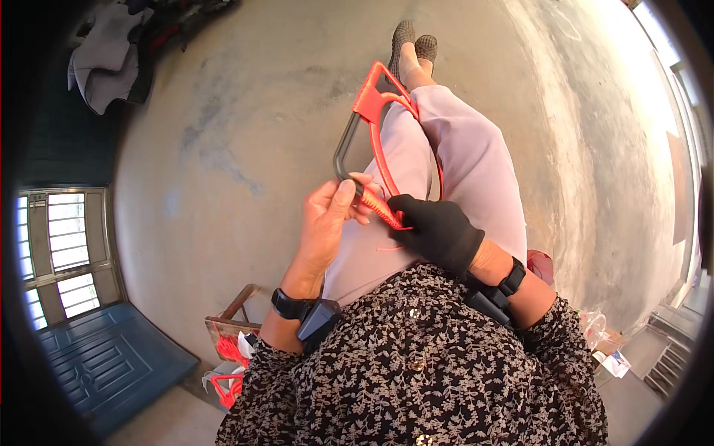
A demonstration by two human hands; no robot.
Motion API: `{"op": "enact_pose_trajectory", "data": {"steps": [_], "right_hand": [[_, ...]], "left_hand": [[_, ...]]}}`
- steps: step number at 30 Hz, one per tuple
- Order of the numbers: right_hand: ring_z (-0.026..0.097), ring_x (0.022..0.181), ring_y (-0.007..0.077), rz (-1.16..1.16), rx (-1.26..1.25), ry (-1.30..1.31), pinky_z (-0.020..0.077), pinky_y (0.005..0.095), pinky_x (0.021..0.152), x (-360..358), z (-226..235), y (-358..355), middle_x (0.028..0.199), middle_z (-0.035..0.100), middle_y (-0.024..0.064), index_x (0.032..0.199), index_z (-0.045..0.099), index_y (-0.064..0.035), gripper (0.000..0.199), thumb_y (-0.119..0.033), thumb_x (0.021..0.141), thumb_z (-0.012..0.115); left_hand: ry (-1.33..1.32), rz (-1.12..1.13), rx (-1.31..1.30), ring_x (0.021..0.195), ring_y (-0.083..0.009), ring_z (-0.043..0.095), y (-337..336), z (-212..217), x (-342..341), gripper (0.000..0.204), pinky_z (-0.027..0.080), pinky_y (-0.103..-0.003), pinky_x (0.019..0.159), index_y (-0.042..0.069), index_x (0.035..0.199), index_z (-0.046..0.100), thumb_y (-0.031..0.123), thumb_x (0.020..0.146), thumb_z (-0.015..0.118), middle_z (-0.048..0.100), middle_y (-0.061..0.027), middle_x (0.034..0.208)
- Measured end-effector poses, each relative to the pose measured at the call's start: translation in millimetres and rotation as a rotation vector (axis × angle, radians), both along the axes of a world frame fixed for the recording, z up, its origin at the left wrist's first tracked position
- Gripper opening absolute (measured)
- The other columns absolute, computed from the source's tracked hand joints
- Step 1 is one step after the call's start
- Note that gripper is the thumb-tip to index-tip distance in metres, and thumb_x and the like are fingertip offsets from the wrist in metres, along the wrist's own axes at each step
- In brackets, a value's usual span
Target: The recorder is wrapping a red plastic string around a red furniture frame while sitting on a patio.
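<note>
Looks like wrap step: red cord (381, 211) coiled on the bent red-and-black frame (344, 147), upper centre of picture; left hand (332, 203) grip pinched on bar, right hand (439, 232) gloved grip curled on cord, fingertips hidden; next turn needs steady tension.

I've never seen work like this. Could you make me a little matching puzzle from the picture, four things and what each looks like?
1. Right hand
2. Left hand
3. Frame
4. Trousers

A. pale pinkish
B. bare, without covering
C. dark bar, partly wrapped in red-orange cord
D. black-gloved

Pairs: 1-D, 2-B, 3-C, 4-A
</note>
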State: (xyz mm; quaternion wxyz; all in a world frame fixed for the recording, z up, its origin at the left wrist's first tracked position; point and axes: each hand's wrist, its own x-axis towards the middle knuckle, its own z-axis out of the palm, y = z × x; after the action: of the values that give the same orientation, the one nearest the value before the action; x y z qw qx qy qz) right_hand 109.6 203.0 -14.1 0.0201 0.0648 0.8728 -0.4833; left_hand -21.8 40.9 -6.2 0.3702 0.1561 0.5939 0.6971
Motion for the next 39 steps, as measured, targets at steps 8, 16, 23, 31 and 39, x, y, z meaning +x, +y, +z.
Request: {"op": "enact_pose_trajectory", "data": {"steps": [8, 16, 23, 31, 39], "right_hand": [[0.065, 0.074, 0.0343, -0.017, 0.084, 0.101, 0.0502, 0.0436, 0.063, -11.7, 21.1, -7.3, 0.078, 0.064, 0.014, 0.104, 0.053, -0.0138, 0.027, -0.022, 0.082, 0.065], [0.065, 0.077, 0.0379, -0.158, 0.161, -0.238, 0.0499, 0.047, 0.066, 1.8, -0.5, -6.4, 0.079, 0.065, 0.017, 0.108, 0.052, -0.0127, 0.03, -0.024, 0.082, 0.061], [0.065, 0.068, 0.0251, -0.204, -0.016, -0.133, 0.0506, 0.0377, 0.063, 16.2, 10.6, 5.9, 0.077, 0.066, 0.0138, 0.104, 0.06, -0.0104, 0.02, -0.018, 0.086, 0.063], [0.049, 0.06, 0.0026, -0.243, -0.646, -0.344, 0.0401, 0.0193, 0.053, 0.6, 73.5, 39.9, 0.07, 0.057, -0.0039, 0.092, 0.064, -0.0046, 0.016, -0.02, 0.093, 0.06], [0.051, 0.062, 0.0049, -0.271, -0.41, -0.292, 0.043, 0.0237, 0.056, -56.3, 18.0, 26.6, 0.07, 0.061, -0.0003, 0.09, 0.069, -0.0035, 0.019, -0.022, 0.09, 0.063]], "left_hand": [[0.337, 0.02, -0.055, 0.074, -0.0142, 0.066, -2.1, 38.1, -4.9, 0.039, 0.055, -0.027, 0.067, -0.005, 0.109, 0.061, 0.031, 0.099, 0.05, 0.069, -0.0128, 0.096], [0.175, -0.081, -0.062, 0.085, -0.0154, 0.066, 14.9, -10.4, 9.1, 0.04, 0.056, -0.028, 0.074, -0.005, 0.112, 0.061, 0.031, 0.101, 0.047, 0.067, -0.0112, 0.099], [0.132, -0.075, -0.049, 0.078, -0.0144, 0.066, 15.1, -1.9, -5.2, 0.044, 0.056, -0.026, 0.068, -0.004, 0.106, 0.063, 0.036, 0.1, 0.047, 0.068, -0.0118, 0.093], [-0.596, -0.358, 0.165, 0.048, -0.0076, 0.047, -26.5, 14.1, -2.0, 0.034, 0.038, -0.019, 0.041, -0.003, 0.103, 0.056, 0.029, 0.099, 0.046, 0.062, -0.0122, 0.089], [-0.567, 0.18, 0.189, 0.072, -0.007, 0.054, 3.6, -2.5, 5.8, 0.03, 0.043, -0.018, 0.049, 0.004, 0.122, 0.057, 0.015, 0.094, 0.053, 0.062, -0.0054, 0.109]]}}
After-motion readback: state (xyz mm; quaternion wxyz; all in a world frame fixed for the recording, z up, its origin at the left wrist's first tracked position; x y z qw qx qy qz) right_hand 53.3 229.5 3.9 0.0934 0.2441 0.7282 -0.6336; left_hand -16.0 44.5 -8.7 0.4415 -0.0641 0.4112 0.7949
